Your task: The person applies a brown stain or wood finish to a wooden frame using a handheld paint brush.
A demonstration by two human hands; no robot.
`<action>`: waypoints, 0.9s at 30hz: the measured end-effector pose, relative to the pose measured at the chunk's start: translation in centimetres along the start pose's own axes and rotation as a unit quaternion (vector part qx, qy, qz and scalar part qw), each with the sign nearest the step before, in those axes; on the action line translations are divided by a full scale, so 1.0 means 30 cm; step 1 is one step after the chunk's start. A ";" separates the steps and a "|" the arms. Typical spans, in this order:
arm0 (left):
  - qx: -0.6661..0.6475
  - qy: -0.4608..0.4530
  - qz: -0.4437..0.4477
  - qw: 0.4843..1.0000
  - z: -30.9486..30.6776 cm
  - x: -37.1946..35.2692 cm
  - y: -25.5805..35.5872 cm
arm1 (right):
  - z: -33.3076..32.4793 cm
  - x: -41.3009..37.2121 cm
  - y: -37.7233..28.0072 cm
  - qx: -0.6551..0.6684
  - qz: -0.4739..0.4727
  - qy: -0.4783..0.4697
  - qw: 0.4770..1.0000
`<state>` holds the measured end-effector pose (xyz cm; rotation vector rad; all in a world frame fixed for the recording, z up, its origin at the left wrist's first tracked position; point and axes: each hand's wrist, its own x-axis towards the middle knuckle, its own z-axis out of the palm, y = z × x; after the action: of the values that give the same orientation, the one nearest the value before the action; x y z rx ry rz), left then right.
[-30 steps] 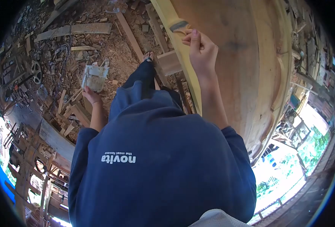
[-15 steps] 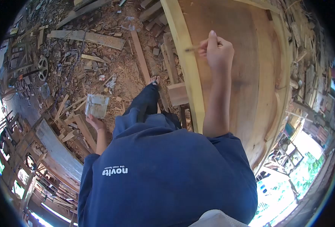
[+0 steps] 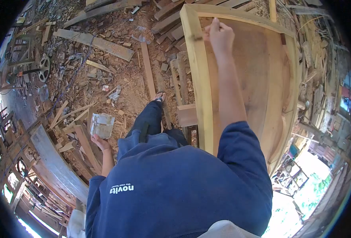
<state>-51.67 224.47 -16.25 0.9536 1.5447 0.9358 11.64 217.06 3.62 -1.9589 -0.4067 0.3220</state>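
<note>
My right hand [image 3: 221, 36] is closed round a small brush [image 3: 197, 38], blurred by motion, near the far left corner of a large wooden panel [image 3: 246, 67]. The brush end lies over the pale wooden frame [image 3: 199, 75] at the panel's left edge. Low on the left, my left hand [image 3: 100, 142] grips the lower edge of an open, squarish container [image 3: 102, 125] with whitish, stained sides. What the container holds is too unclear to tell.
Wood scraps and shavings cover the ground, with a long plank [image 3: 94, 43] and a narrow board [image 3: 148, 70] among them. A wheel [image 3: 44, 69] lies far left. A block [image 3: 187, 115] sits beside the frame. Stacked boards [image 3: 171, 16] lie beyond.
My right hand has moved with the brush toward the far end of the frame, and the frame's far corner has come into view. My left hand still holds the container, slightly lower in view.
</note>
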 end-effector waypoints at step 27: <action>-0.034 0.016 -0.007 0.999 0.024 -0.023 -0.011 | -0.035 0.430 -0.014 0.057 -0.082 -0.120 0.988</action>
<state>-50.90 223.77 -16.40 0.8816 1.5353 0.9924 23.70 221.81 3.89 -1.7671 -0.6858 0.4660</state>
